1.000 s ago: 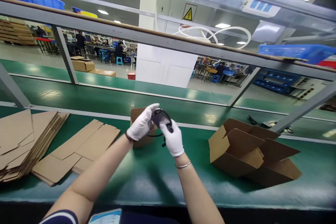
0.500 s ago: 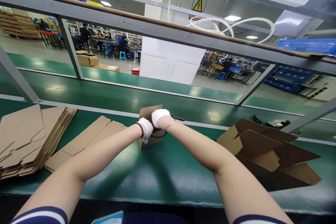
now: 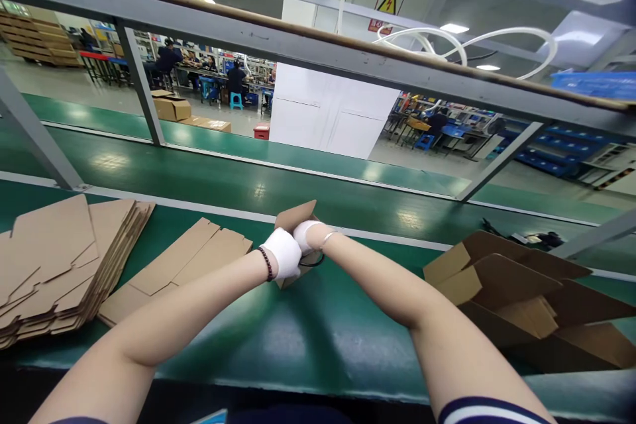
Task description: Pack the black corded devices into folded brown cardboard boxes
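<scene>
A small open cardboard box [image 3: 297,214] stands on the green work surface in front of me, its back flap raised. My left hand [image 3: 284,253], in a white glove, is closed on the box's near left side. My right hand [image 3: 305,236], also gloved, reaches down into the box opening, and its fingers are largely hidden. A black cable [image 3: 313,260] loops out below the right hand, which appears to grip it. The rest of the cable is out of sight.
Flat folded cardboard blanks [image 3: 54,265] are stacked at the left, with another flat blank [image 3: 183,258] beside them. Opened cardboard boxes [image 3: 521,298] lie at the right, near black cables [image 3: 521,234]. A metal frame rail [image 3: 278,36] crosses above the bench.
My right hand has gone lower into the box, and the cable end that stuck out to its right no longer shows. My left hand has turned over the box's near side. The view has shifted slightly.
</scene>
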Motion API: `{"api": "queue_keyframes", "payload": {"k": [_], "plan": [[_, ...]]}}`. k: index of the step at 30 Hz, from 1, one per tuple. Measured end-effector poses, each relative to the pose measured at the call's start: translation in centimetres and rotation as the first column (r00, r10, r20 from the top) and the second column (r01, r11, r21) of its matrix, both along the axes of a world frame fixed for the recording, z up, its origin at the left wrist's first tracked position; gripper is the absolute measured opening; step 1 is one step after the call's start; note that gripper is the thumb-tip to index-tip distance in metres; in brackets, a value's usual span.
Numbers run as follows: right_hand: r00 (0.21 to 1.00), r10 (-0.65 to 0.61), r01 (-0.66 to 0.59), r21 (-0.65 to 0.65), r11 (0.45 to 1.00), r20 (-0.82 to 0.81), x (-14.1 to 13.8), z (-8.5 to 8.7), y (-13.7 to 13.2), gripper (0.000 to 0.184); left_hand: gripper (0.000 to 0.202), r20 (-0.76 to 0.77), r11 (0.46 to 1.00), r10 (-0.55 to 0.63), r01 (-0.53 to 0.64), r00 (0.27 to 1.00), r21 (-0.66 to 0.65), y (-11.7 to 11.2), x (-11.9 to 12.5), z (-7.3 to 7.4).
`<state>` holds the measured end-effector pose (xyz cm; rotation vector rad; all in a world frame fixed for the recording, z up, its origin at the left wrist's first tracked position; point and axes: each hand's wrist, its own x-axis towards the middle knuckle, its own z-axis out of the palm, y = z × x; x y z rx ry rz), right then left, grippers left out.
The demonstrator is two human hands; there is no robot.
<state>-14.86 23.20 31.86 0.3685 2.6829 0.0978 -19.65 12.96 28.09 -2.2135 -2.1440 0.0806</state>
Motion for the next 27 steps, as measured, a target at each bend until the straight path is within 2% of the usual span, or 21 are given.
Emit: {"api": "queue_keyframes", "payload": {"k": [2, 4, 6, 8, 10, 12, 14, 16, 17, 18, 21, 24, 27], "plan": [[0.999, -0.015, 0.014, 0.034, 0.999, 0.045, 1.5, 1.3, 0.9, 0.022, 0.023, -0.020, 1.000, 0.005, -0.005, 1.000, 0.021, -1.4, -0.6, 0.7], [1.000, -0.010, 0.010, 0.054, 0.998, 0.006, 3.3, 2.1, 1.7, 0.025, 0.024, -0.043, 0.997, -0.013, 0.016, 0.999, 0.072, -2.4, -1.2, 0.8], [0.986, -0.001, 0.004, 0.022, 1.000, -0.166, 4.5, 2.0, 2.0, 0.030, 0.025, -0.069, 0.989, -0.035, 0.044, 0.997, 0.143, -2.9, -1.5, 0.5], [0.915, -0.047, 0.013, -0.088, 0.996, -0.400, 4.7, 1.2, 1.8, 0.034, 0.024, -0.078, 0.979, -0.061, 0.075, 0.995, 0.191, -3.0, -1.6, -0.2], [0.836, -0.101, -0.016, -0.208, 0.978, -0.540, 4.1, 0.2, 1.5, 0.032, 0.021, -0.054, 0.976, -0.079, 0.088, 0.995, 0.197, -2.8, -1.7, -0.8], [0.843, -0.046, -0.137, -0.296, 0.945, -0.536, 3.1, -0.7, 1.3, 0.025, 0.018, -0.019, 0.976, -0.087, 0.089, 0.996, 0.200, -2.8, -1.7, -1.2], [0.886, 0.088, -0.286, -0.386, 0.877, -0.455, 2.4, -1.3, 1.5, 0.023, 0.017, -0.001, 0.971, -0.094, 0.092, 0.996, 0.220, -2.9, -2.0, -1.5], [0.901, 0.165, -0.349, -0.444, 0.825, -0.400, 2.1, -1.7, 1.8, 0.028, 0.018, -0.007, 0.963, -0.123, 0.121, 0.992, 0.239, -3.3, -2.3, -1.7], [0.899, 0.175, -0.353, -0.427, 0.832, -0.401, 2.1, -1.9, 1.9, 0.030, 0.018, -0.012, 0.959, -0.132, 0.131, 0.991, 0.251, -3.4, -2.6, -1.9], [0.890, 0.176, -0.345, -0.369, 0.863, -0.421, 2.2, -1.9, 2.0, 0.030, 0.019, -0.016, 0.955, -0.139, 0.139, 0.990, 0.261, -3.6, -2.8, -2.1], [0.881, 0.234, -0.284, -0.065, 0.957, -0.412, 2.2, -1.5, 1.8, 0.027, 0.024, -0.021, 0.947, -0.149, 0.148, 0.989, 0.284, -4.3, -3.6, -2.5], [0.938, 0.273, -0.241, 0.164, 0.957, -0.215, 1.4, -0.6, 0.8, 0.027, 0.023, -0.036, 0.939, -0.160, 0.163, 0.986, 0.303, -4.9, -4.1, -2.6], [0.967, 0.236, -0.211, 0.225, 0.951, -0.092, 0.1, -0.6, -0.9, 0.021, 0.020, -0.053, 0.927, -0.133, 0.143, 0.990, 0.347, -5.5, -4.0, -2.5]]}}
